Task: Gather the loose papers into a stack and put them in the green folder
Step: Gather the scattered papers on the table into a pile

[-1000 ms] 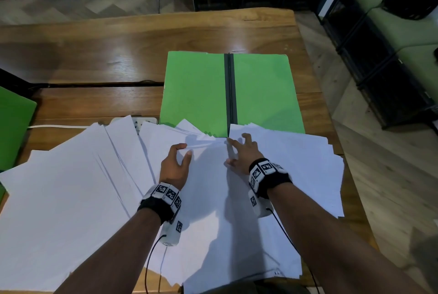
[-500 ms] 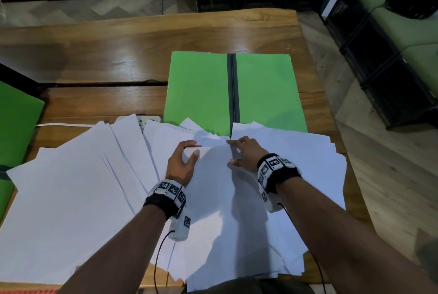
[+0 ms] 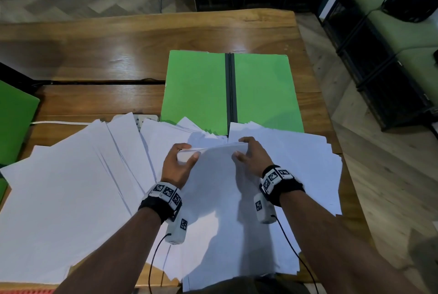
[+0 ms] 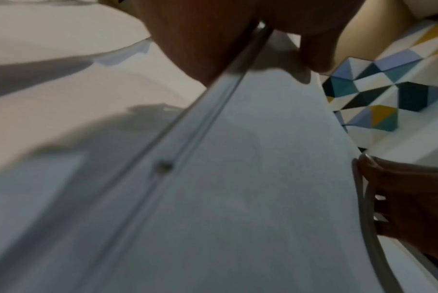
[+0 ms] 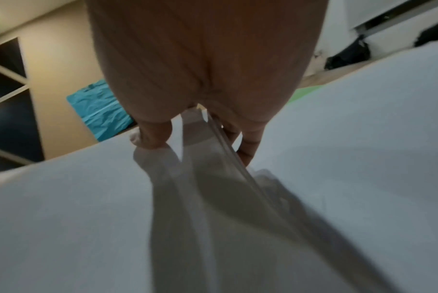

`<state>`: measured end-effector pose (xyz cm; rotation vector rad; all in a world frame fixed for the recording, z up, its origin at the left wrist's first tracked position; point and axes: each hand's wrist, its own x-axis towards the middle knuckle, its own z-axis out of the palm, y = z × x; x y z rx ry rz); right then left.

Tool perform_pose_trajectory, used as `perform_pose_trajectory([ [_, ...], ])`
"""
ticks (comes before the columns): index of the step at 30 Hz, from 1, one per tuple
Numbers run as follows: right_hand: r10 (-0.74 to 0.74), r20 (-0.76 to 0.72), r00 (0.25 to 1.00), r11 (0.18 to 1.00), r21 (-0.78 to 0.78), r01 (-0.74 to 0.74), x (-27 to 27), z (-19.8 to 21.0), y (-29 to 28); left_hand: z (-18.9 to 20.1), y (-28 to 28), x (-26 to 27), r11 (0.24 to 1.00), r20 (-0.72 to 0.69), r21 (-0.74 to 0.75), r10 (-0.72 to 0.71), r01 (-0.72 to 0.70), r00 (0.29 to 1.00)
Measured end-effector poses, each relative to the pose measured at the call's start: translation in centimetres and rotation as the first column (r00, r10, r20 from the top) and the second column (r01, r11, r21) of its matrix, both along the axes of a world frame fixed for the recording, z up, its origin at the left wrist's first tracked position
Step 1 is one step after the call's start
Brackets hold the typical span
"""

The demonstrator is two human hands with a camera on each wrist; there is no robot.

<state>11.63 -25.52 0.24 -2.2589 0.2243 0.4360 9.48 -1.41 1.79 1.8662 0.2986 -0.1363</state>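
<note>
While the person is leaning over the wooden table (image 3: pixel 118 61), both hands are gripping the far edge of a small bunch of white sheets and lifting it a little. From the head camera, the left hand (image 3: pixel 177 167) is pinching the bunch (image 3: pixel 213 168) near its left corner, thumb on top and fingers curling under. The right hand (image 3: pixel 251 157) is pinching the right corner the same way. More loose papers (image 3: pixel 71 187) are lying all over the near part of the table, fanning out to the left and to the right. The green folder (image 3: pixel 196 90) is lying open and flat just behind the papers, with a dark strip down its middle. Some sheet corners are covering its near edge. Another green thing (image 3: pixel 14 125) is sitting at the left edge of the table.

From the left wrist camera, the left hand (image 4: pixel 212 39) is holding the thin edge of the sheets (image 4: pixel 250 178), with the thumb pressing on top. The right hand (image 4: pixel 408 198) is showing at the side, gripping the other end. This picture is blurry.

From the right wrist camera, the right hand (image 5: pixel 205 65) is clamping a few sheets (image 5: pixel 220 154) between thumb and fingers. White paper is filling the bottom of the picture. A bit of the green folder (image 5: pixel 303 93) is peeking out behind.
</note>
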Motion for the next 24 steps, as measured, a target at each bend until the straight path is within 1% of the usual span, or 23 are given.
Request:
perform_pose_trajectory([
  [2, -0.043, 0.040, 0.998, 0.998, 0.056, 0.041, -0.4, 0.0, 0.0, -0.3, 0.1, -0.8, 0.991, -0.117, -0.121, 0.034, -0.048, 0.993],
  [3, -0.055, 0.053, 0.997, 0.996, 0.077, 0.051, -0.6, 0.0, 0.0, -1.0, 0.1, -1.3, 0.986, -0.182, -0.152, 0.040, -0.068, 0.983],
  [6, -0.029, 0.065, 0.997, 0.994, 0.106, 0.022, -1.1, 0.0, -0.1, -2.7, 0.1, -2.9, 0.993, -0.255, -0.103, 0.022, -0.050, 0.967],
  [8, -0.030, 0.071, 0.997, 0.992, 0.124, 0.021, -1.2, 0.0, -0.8, -2.8, -0.1, -3.3, 0.989, -0.286, -0.110, 0.064, -0.099, 0.956],
  [9, -0.053, 0.064, 0.997, 0.994, 0.094, 0.047, -1.2, 0.0, -1.5, -2.8, -0.2, -3.3, 0.986, -0.289, -0.123, 0.075, -0.114, 0.954],
  [10, -0.079, 0.059, 0.995, 0.997, 0.019, 0.078, -1.0, -0.2, -2.5, -2.7, -0.3, -3.4, 0.983, -0.281, -0.143, 0.075, -0.119, 0.957],
  [11, -0.090, 0.048, 0.995, 0.991, -0.098, 0.094, -0.7, -0.2, -3.8, -2.7, -0.3, -3.4, 0.978, -0.280, -0.163, 0.080, -0.130, 0.957],
  [13, -0.057, -0.003, 0.998, 0.940, -0.336, 0.053, 0.1, -0.3, -6.6, -2.7, -0.4, -3.7, 0.969, -0.291, -0.196, 0.089, -0.151, 0.952],
  [15, -0.046, -0.077, 0.996, 0.880, -0.475, 0.004, 0.7, -0.2, -8.8, -3.1, -0.2, -4.2, 0.970, -0.313, -0.202, 0.070, -0.138, 0.947],
  [17, -0.126, -0.137, 0.983, 0.852, -0.523, 0.036, 1.1, -0.3, -9.8, -3.6, -0.1, -4.8, 0.975, -0.347, -0.184, 0.056, -0.126, 0.936],
  [19, -0.228, -0.151, 0.962, 0.826, -0.554, 0.108, 1.0, -0.8, -9.7, -3.9, 0.0, -5.1, 0.981, -0.355, -0.157, 0.053, -0.115, 0.933],
  [20, -0.250, -0.149, 0.957, 0.809, -0.575, 0.122, 1.0, -1.1, -9.5, -3.8, 0.0, -5.2, 0.982, -0.356, -0.153, 0.046, -0.107, 0.933],
  [22, -0.221, -0.139, 0.965, 0.797, -0.596, 0.097, 0.9, -1.6, -9.4, -3.6, 0.0, -5.5, 0.974, -0.368, -0.198, 0.027, -0.106, 0.929],
  [24, -0.137, -0.119, 0.983, 0.803, -0.594, 0.040, 1.0, -1.6, -9.7, -3.4, -0.1, -5.8, 0.967, -0.382, -0.234, 0.008, -0.105, 0.924],
])
